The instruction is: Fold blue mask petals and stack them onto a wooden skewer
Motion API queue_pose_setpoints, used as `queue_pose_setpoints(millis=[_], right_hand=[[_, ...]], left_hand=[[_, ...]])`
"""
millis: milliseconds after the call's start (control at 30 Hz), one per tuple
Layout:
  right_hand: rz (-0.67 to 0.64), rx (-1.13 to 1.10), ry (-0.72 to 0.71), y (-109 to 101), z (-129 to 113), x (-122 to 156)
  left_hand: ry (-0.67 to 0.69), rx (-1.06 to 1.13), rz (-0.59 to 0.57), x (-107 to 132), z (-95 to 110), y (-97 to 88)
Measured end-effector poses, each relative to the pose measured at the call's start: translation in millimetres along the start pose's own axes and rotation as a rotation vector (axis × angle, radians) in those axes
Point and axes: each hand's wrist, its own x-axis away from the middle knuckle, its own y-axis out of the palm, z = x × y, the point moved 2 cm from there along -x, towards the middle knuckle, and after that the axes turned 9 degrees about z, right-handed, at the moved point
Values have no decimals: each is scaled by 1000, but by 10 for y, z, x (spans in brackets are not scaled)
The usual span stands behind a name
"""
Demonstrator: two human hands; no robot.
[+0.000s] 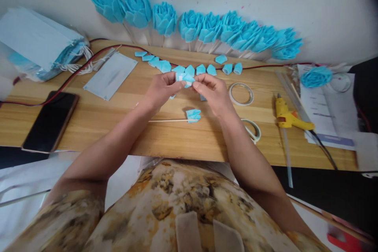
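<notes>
Between both hands, over the middle of the table, is a folded blue petal (188,77) with small white patches on it. My left hand (165,88) pinches its left side, and my right hand (211,88) pinches its right edge. Just below lies a thin wooden stick (168,121) with a small blue bud (193,115) at its right end. Behind my hands runs a row of folded blue petals (201,69), partly hidden by my fingers. A roll of tape (241,94) lies flat to the right of my right hand, with a second tape roll (254,130) nearer my forearm.
Several blue flowers on sticks (164,19) lean on the wall. A yellow glue gun (283,114) lies at right beside papers (321,106). At left are a phone (50,121), a flat pale packet (110,75), a bagged stack of sheets (38,43) and a red-black cable (73,75).
</notes>
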Motion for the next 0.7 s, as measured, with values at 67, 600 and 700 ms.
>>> queue_pose_setpoints(millis=[67, 600, 700], right_hand=[[20, -2, 5, -3, 10, -6], [64, 1, -9, -8, 21, -16], [53, -12, -2, -11, 10, -10]], left_hand=[[-17, 31, 4, -1, 7, 4], [-74, 102, 20, -21, 22, -3], [-71, 78, 29, -19, 35, -9]])
